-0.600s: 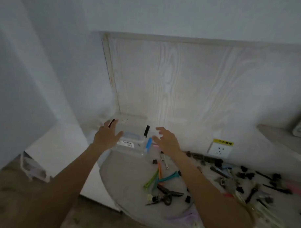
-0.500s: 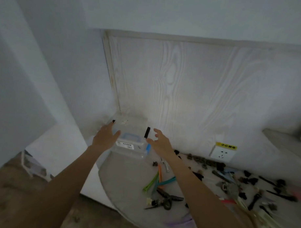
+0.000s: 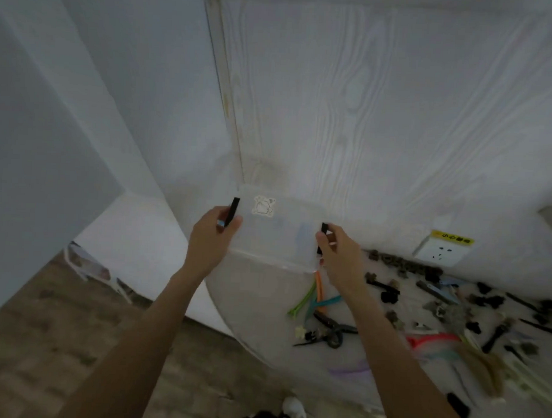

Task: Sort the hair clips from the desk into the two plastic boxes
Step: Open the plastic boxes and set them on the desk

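A clear plastic box [image 3: 277, 237] with a sticker on its lid and a black latch at each end stands at the desk's far left corner. My left hand [image 3: 212, 234] grips the left black latch [image 3: 232, 212]. My right hand [image 3: 337, 250] pinches the right black latch [image 3: 323, 238]. Several hair clips lie on the desk to the right: a green clip [image 3: 302, 300], an orange clip [image 3: 319, 287], a teal clip [image 3: 326, 303] and many black clips [image 3: 387, 289]. A second box cannot be made out apart from this one.
The white desk [image 3: 264, 318] has a rounded front left edge over a brown floor. A wood-grain panel rises behind the box. A wall socket [image 3: 439, 252] with a yellow label sits at the back right. Black scissors-like clips [image 3: 333, 332] lie near the front.
Both hands moved from beside the box onto its two black end latches and closed their fingers on them. The camera came closer and tilted down.
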`<state>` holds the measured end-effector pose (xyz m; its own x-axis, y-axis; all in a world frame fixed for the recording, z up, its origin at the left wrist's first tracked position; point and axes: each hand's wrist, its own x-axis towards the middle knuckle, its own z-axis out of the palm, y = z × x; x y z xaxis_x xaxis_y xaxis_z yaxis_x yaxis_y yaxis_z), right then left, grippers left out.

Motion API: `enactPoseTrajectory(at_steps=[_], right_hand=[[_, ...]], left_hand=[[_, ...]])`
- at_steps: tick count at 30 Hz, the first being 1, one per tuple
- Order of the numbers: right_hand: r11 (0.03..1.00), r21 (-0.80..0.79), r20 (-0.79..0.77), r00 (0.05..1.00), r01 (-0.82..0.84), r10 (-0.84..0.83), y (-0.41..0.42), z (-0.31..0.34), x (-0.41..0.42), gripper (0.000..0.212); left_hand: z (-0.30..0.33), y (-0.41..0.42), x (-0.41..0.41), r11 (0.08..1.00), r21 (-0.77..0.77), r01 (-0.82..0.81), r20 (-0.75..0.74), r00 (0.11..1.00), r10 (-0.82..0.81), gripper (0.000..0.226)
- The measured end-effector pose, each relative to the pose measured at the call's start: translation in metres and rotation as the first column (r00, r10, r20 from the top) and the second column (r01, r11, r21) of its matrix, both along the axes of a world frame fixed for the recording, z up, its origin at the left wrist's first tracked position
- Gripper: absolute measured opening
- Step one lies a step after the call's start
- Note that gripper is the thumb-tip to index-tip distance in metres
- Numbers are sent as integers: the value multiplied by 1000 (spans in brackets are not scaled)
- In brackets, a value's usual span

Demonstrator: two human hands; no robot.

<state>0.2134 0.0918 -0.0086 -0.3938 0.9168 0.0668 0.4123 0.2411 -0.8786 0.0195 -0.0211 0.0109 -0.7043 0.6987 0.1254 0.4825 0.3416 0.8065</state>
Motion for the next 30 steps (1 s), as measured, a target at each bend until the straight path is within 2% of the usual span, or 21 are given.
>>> enactPoseTrajectory(at_steps=[2, 5, 7, 10, 13, 14, 15, 16, 17, 19, 21, 23, 25, 28, 30], right_hand=[[997, 69, 99, 995, -26, 19, -15, -9, 6, 24], [997, 73, 189, 982, -41, 26, -39, -22, 13, 22], [999, 3, 153, 988, -36, 35, -50, -32, 16, 28], [981, -167, 58, 992, -99, 110, -66, -51, 19, 44], [910, -358, -39, 977, -208, 208, -87, -60, 11, 50], [893, -382, -50, 971, -236, 235, -95, -62, 5, 50], [898, -361, 5, 962, -253, 273, -98, -64, 1, 54], [909, -310, 133, 935, -277, 330, -99, -66, -3, 64], [915, -243, 307, 869, -322, 388, -98, -70, -7, 77], [877, -153, 602, 661, -455, 448, -97, -75, -18, 99], [821, -151, 717, 510, -551, 475, -95, -79, -29, 110], [797, -182, 739, 455, -576, 497, -96, -85, -38, 114], [804, -177, 700, 502, -568, 508, -97, -92, -41, 111], [831, -139, 560, 649, -539, 515, -97, -94, -36, 101], [858, -133, 438, 747, -497, 500, -97, -90, -31, 95]], left_hand=[[-12, -13, 10, 999, -38, 16, -78, 997, -18, 29], [-25, -34, 12, 999, -50, -6, -49, 999, 3, 30], [-34, -46, 9, 999, -39, -11, 0, 1000, 11, 30], [-53, -69, -1, 999, -34, -33, 172, 984, 39, 28], [-71, -91, -12, 997, -54, -57, 272, 960, 70, 26], [-77, -95, -15, 996, -74, -48, 277, 958, 67, 25], [-82, -97, -18, 995, -97, -37, 285, 956, 63, 24], [-87, -96, -21, 992, -125, -24, 308, 949, 62, 24], [-91, -95, -22, 989, -147, -12, 338, 939, 62, 26], [-98, -93, -26, 981, -194, 19, 379, 924, 57, 32], [-103, -93, -27, 970, -231, 71, 392, 919, 26, 34], [-109, -95, -28, 963, -246, 111, 403, 915, -2, 32], [-115, -98, -32, 965, -235, 118, 424, 906, -7, 28], [-118, -96, -39, 973, -206, 107, 481, 876, 5, 20], [-123, -93, -45, 966, -236, 105, 447, 895, 11, 21]])
